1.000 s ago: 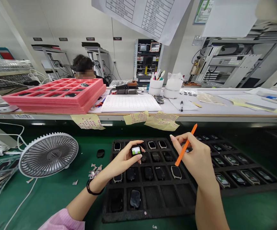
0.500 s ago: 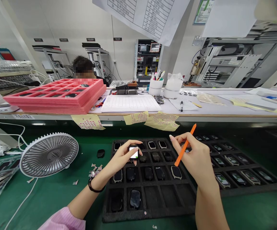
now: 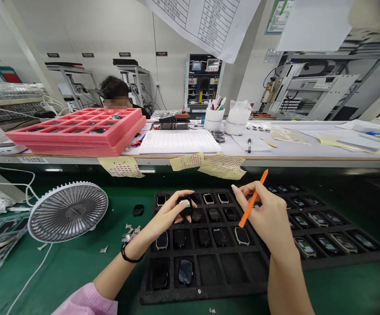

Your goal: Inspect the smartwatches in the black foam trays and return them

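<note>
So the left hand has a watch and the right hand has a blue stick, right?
Not quite: the stick in the right hand is orange, not blue, as the head view shows. The left hand does have a watch.

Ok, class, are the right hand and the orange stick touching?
Touching: the head view shows the orange stick gripped in the right hand, both ends sticking out.

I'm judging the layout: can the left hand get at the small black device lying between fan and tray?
Probably yes: the black device lies uncovered, with a gap between it and the fan. However, the left hand holds a watch, which it may need to put down first.
</note>
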### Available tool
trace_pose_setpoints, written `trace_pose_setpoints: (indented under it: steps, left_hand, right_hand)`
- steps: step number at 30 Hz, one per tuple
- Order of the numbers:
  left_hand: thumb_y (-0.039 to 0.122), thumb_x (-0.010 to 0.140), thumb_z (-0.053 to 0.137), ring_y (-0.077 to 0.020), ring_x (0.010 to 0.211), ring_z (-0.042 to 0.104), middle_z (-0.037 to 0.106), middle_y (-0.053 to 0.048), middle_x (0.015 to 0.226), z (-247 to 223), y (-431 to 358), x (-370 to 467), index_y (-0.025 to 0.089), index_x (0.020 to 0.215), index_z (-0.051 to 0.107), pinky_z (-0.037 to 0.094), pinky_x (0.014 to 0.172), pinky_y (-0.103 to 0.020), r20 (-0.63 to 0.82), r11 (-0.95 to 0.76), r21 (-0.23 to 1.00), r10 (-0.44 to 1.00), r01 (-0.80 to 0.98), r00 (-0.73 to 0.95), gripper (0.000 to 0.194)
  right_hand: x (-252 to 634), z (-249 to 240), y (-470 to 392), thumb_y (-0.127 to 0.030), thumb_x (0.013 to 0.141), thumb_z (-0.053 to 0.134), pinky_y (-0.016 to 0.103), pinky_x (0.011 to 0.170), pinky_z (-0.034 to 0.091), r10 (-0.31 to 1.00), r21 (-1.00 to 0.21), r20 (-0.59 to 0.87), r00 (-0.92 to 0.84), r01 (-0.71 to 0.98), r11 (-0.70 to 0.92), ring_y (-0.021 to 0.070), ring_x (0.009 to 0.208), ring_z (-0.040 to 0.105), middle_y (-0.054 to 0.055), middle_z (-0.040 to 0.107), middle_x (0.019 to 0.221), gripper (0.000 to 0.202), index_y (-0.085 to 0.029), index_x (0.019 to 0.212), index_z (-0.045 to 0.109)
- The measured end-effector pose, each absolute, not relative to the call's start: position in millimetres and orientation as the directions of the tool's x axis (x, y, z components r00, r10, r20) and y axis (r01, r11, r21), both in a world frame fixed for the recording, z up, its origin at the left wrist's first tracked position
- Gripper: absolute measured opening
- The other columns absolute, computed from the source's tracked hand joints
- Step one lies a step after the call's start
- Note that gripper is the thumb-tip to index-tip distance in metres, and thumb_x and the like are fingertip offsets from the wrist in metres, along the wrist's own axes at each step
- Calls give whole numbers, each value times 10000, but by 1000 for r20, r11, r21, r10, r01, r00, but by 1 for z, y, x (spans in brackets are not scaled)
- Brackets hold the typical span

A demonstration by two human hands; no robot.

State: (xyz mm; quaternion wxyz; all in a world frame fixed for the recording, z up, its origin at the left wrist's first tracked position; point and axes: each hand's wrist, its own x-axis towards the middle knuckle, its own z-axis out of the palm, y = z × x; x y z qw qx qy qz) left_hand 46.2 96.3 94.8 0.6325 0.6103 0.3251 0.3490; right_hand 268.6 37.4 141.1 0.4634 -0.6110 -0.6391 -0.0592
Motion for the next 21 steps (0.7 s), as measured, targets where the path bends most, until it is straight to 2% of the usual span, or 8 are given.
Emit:
trace_pose_setpoints:
  steps: [5, 9, 13, 16, 21]
  left_hand:
    - [477, 822, 599, -113, 669, 608, 604, -81, 1068, 91, 99, 46, 219, 1233, 471, 288, 471, -198, 23, 16, 998, 844, -69, 535, 502]
    - [483, 849, 564, -116, 663, 607, 616, -87, 1069, 96, 96, 45, 211, 1222, 495, 284, 467, -201, 8, 26, 998, 858, -59, 514, 466]
    - [495, 879, 501, -109, 570, 585, 660, -52, 914, 100, 95, 45, 191, 1139, 562, 291, 458, -208, -8, 34, 998, 882, -47, 472, 404]
    - [487, 860, 534, -92, 488, 551, 666, -26, 806, 99, 96, 45, 173, 1049, 603, 316, 452, -214, -2, 18, 999, 890, -31, 457, 373]
    - [501, 822, 593, -89, 485, 532, 654, -28, 794, 96, 98, 45, 165, 1038, 603, 359, 448, -217, 18, -1, 999, 879, -37, 476, 399]
  right_hand:
    - [269, 141, 38, -460, 876, 554, 229, 477, 372, 723, -486, 668, 176, 839, 245, 110, 451, 472, -29, 552, 563, 341, -221, 647, 476]
    - [269, 141, 37, -449, 879, 554, 232, 489, 373, 722, -482, 670, 176, 842, 242, 109, 446, 464, -34, 544, 557, 336, -222, 645, 471]
    - [269, 142, 37, -445, 880, 551, 235, 492, 376, 718, -472, 675, 169, 848, 244, 111, 450, 474, -33, 548, 560, 332, -223, 647, 471]
    - [269, 142, 37, -439, 878, 558, 234, 503, 383, 720, -472, 674, 168, 847, 244, 110, 462, 485, -34, 556, 570, 328, -222, 648, 470]
    - [269, 141, 37, -437, 877, 561, 237, 505, 380, 731, -487, 660, 175, 840, 239, 113, 463, 485, -33, 561, 571, 323, -222, 652, 472]
